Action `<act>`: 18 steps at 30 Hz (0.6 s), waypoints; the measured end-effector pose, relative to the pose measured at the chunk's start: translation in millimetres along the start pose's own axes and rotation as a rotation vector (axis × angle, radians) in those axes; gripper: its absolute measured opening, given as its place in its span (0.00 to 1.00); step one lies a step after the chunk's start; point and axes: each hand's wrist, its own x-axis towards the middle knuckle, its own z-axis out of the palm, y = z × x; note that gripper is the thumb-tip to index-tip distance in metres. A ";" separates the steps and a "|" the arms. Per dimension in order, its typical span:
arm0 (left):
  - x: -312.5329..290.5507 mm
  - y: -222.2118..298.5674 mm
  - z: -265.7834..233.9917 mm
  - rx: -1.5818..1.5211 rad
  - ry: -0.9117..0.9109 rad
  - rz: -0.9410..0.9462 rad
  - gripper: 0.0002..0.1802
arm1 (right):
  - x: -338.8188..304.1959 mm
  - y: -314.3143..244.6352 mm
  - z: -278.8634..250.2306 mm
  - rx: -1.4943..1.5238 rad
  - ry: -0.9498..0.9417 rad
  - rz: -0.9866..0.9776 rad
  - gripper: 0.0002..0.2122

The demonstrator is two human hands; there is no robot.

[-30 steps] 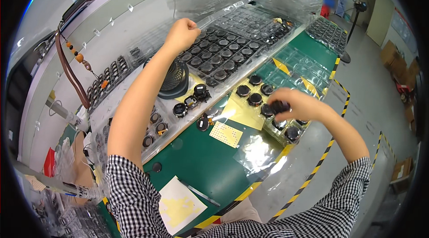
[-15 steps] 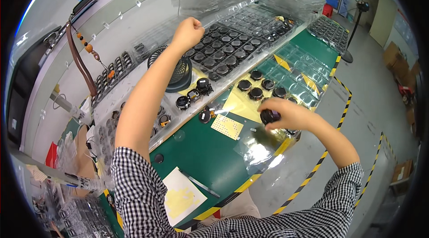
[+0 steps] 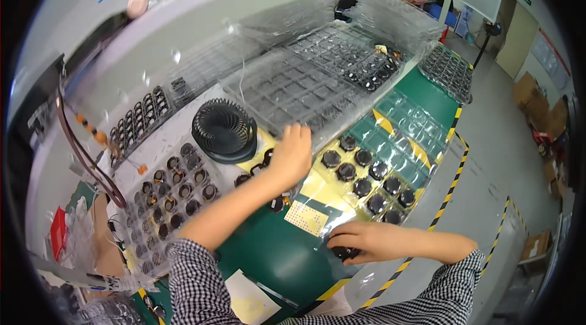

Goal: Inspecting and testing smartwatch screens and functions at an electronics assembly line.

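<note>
My left hand is closed at the near edge of a clear plastic tray with a grid of pockets, fingers pinched on that edge. A black round watch-like part sits in my right hand, its fingers curled over it above the green mat. Beside that hand, several more black round parts rest in the pockets of a clear blister tray. A small card with rows of dots lies between my hands. A few dark round parts are partly hidden by my left wrist.
A black desk fan stands left of my left hand. Filled trays lie at the left. White paper and a pen lie near the front edge. Stacked clear trays stand at the back.
My left hand has come down and nearer, and a clear tray now covers the filled one. My right hand has moved nearer and left with the round part. The view has shifted.
</note>
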 end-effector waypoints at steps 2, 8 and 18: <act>2.6 22.1 0.0 0.060 -0.036 -0.027 0.12 | -8.6 -6.3 -19.8 0.039 -0.013 0.042 0.21; 15.0 83.1 1.1 0.057 -0.083 -0.197 0.11 | -81.3 -44.1 -96.0 0.134 0.153 0.172 0.22; -10.2 157.4 -6.9 -0.030 -0.158 -0.367 0.15 | -92.8 -16.7 -207.9 0.052 0.249 0.326 0.23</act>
